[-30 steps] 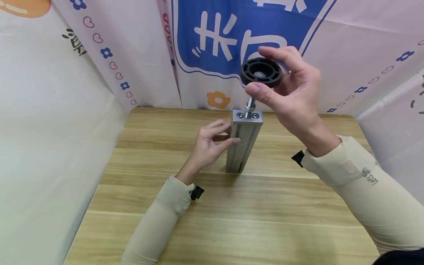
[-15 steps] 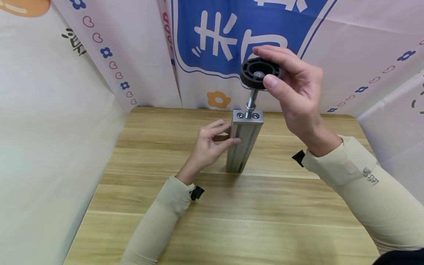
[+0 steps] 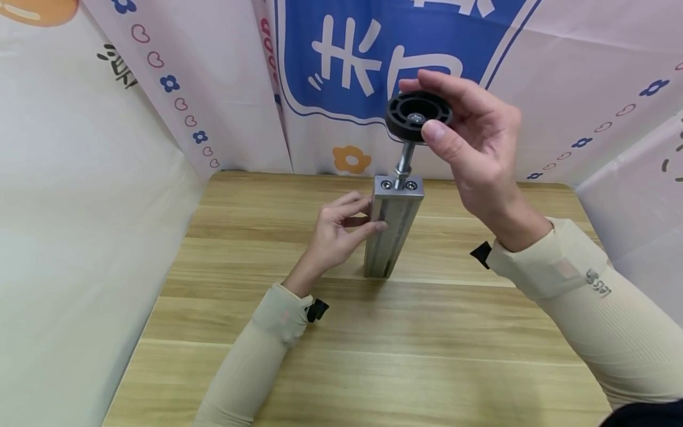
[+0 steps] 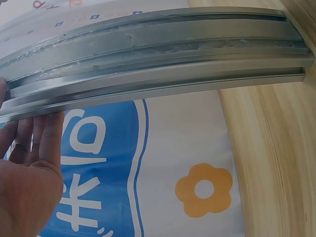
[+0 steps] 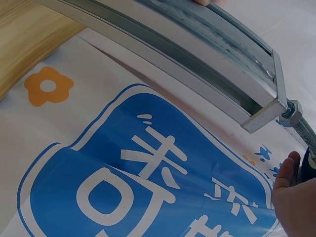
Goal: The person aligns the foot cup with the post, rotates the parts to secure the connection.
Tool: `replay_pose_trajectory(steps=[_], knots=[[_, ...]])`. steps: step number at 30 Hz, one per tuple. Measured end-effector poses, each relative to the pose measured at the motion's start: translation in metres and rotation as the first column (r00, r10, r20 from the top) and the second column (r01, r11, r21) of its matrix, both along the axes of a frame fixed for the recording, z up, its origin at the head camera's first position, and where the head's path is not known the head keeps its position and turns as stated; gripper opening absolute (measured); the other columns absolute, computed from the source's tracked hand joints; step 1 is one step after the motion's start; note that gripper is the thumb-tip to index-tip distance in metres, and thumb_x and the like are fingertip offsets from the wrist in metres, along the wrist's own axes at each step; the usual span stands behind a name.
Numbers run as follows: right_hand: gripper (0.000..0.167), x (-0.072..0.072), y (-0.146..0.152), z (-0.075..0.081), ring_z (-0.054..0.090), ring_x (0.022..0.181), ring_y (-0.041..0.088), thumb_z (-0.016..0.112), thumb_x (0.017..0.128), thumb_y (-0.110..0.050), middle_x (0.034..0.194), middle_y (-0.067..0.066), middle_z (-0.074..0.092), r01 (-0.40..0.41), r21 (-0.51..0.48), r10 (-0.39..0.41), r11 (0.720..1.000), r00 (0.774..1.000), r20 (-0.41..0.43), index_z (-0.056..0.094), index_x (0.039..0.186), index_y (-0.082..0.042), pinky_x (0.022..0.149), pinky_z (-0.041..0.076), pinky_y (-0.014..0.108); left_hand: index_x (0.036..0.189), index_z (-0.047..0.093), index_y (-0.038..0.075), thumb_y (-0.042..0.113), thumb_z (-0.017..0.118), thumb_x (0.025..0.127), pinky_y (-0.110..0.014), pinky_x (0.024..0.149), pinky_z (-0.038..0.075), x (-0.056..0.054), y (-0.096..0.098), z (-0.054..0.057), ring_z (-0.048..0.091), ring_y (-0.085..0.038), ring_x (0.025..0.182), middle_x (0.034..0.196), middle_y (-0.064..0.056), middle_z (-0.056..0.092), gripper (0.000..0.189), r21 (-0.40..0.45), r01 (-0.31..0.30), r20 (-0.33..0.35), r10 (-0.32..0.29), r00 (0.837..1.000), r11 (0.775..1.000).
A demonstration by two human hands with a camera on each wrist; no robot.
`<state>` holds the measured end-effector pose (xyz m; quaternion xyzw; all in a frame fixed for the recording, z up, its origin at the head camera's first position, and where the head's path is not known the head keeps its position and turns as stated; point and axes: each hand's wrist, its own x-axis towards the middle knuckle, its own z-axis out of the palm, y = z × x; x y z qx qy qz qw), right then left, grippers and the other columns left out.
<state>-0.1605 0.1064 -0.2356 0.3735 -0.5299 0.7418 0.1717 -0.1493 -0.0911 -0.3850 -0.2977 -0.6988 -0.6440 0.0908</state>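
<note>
An aluminium profile [image 3: 393,237] stands upright on the wooden table, capped by a metal end plate [image 3: 399,193] with two screws. My left hand [image 3: 333,237] pinches its left side near the top, thumb in front and fingers behind. Out of the plate rises a threaded stud [image 3: 407,156] with a hex nut [image 5: 292,116] near its base. On top sits the black round leveling foot [image 3: 396,127], its ribbed underside facing up. My right hand [image 3: 482,142] holds the foot's rim at the right, with the thumb at the near side and the fingers curved round the far side.
The wooden table [image 3: 341,356] meets a printed cloth backdrop [image 3: 331,142] close behind the profile. White cloth walls [image 3: 69,196] stand at the left and right. Black wrist mounts [image 3: 318,311] show at both cuffs.
My right thumb has slid from the front of the foot's rim round to its right side, and the fingers have shifted along the far side. The left hand and profile have stayed put.
</note>
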Motion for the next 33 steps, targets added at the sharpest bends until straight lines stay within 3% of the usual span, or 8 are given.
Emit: replay_pose_trajectory(steps=[5, 13, 20, 29, 33], knots=[[0.040, 0.0009, 0.0002, 0.0007, 0.070, 0.111, 0.030, 0.067, 0.087, 0.002, 0.118, 0.017, 0.075, 0.031, 0.022, -0.030, 0.999, 1.000, -0.008, 0.068, 0.126, 0.010, 0.097, 0.065, 0.031, 0.128, 0.068, -0.012, -0.010, 0.078, 0.088, -0.034, 0.087, 0.068, -0.0001, -0.0002, -0.0003, 0.070, -0.029, 0.093, 0.113, -0.026, 0.069, 0.041, 0.003, 0.001, -0.004, -0.001, 1.000, 1.000], [0.040, 0.0034, 0.0002, 0.0012, 0.070, 0.109, 0.029, 0.075, 0.088, 0.000, 0.118, 0.014, 0.075, 0.091, 0.065, -0.090, 0.994, 0.996, -0.014, 0.067, 0.126, 0.008, 0.097, 0.065, 0.028, 0.129, 0.069, -0.011, -0.009, 0.078, 0.089, -0.034, 0.088, 0.068, 0.0000, -0.0007, -0.0007, 0.068, -0.012, 0.094, 0.113, -0.025, 0.070, 0.041, -0.010, -0.009, 0.001, 0.009, 1.000, 1.000], [0.056, 0.0045, -0.0008, 0.0000, 0.070, 0.105, 0.027, 0.092, 0.083, -0.018, 0.117, 0.014, 0.068, 0.112, 0.077, -0.112, 0.991, 0.994, -0.007, 0.067, 0.127, 0.008, 0.093, 0.065, 0.027, 0.129, 0.069, -0.010, -0.008, 0.078, 0.089, -0.034, 0.088, 0.068, 0.0001, -0.0005, -0.0006, 0.071, -0.025, 0.095, 0.114, -0.024, 0.070, 0.042, -0.014, -0.007, 0.004, 0.007, 1.000, 1.000], [0.063, 0.0036, -0.0030, -0.0013, 0.063, 0.098, 0.024, 0.097, 0.078, -0.024, 0.111, 0.012, 0.058, 0.144, 0.089, -0.142, 0.986, 0.990, -0.024, 0.070, 0.125, 0.008, 0.081, 0.062, 0.022, 0.132, 0.068, -0.008, -0.007, 0.078, 0.090, -0.033, 0.089, 0.068, 0.0009, -0.0011, -0.0005, 0.071, -0.025, 0.096, 0.116, -0.023, 0.070, 0.043, -0.029, -0.006, 0.011, 0.006, 1.000, 1.000], [0.066, 0.0029, -0.0040, -0.0014, 0.062, 0.099, 0.023, 0.098, 0.075, -0.029, 0.110, 0.012, 0.056, 0.141, 0.077, -0.139, 0.987, 0.990, -0.027, 0.071, 0.123, 0.008, 0.081, 0.062, 0.022, 0.132, 0.068, -0.009, -0.007, 0.078, 0.090, -0.033, 0.089, 0.068, 0.0006, -0.0011, -0.0006, 0.071, -0.032, 0.096, 0.114, -0.023, 0.070, 0.043, -0.020, 0.002, 0.008, -0.001, 1.000, 1.000]])
